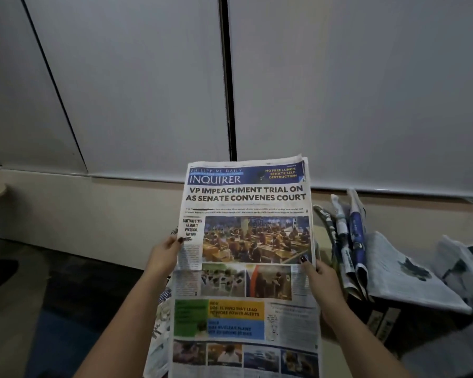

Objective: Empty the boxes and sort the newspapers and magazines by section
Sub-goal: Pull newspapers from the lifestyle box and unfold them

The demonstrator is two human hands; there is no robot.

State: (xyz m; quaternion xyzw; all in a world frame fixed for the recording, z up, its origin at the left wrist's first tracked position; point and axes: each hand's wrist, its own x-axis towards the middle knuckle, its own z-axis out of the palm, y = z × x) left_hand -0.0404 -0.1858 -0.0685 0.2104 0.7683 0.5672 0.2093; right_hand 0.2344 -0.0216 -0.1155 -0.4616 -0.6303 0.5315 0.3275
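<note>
Behind everything hang the pale grey roller blinds (126, 85), split by a dark vertical gap and ending at a cream ledge (93, 203) above the dim floor. Lower right, a dark cardboard box (385, 320) stands stuffed with folded newspapers (351, 246), some upright and rolled with blue and white edges, others slumped open over its rim toward the right. Front and centre, a person holds up a broadsheet newspaper with a blue masthead (245, 257), its front page facing them, upright and unfolded, a bold black headline across the top and colour photographs below. It hangs in the air between the two hands, well in front of the blinds and just left of the box. More loose printed pages (159, 317) lie beneath it, peeking out along its left edge. The left hand (165, 257) pinches the paper's left margin, thumb on the front with a dark-polished nail, the other fingers hidden behind. The right hand (321, 279) pinches the right margin the same way, thumb pressed on the page, fingers wrapped out of sight behind.
</note>
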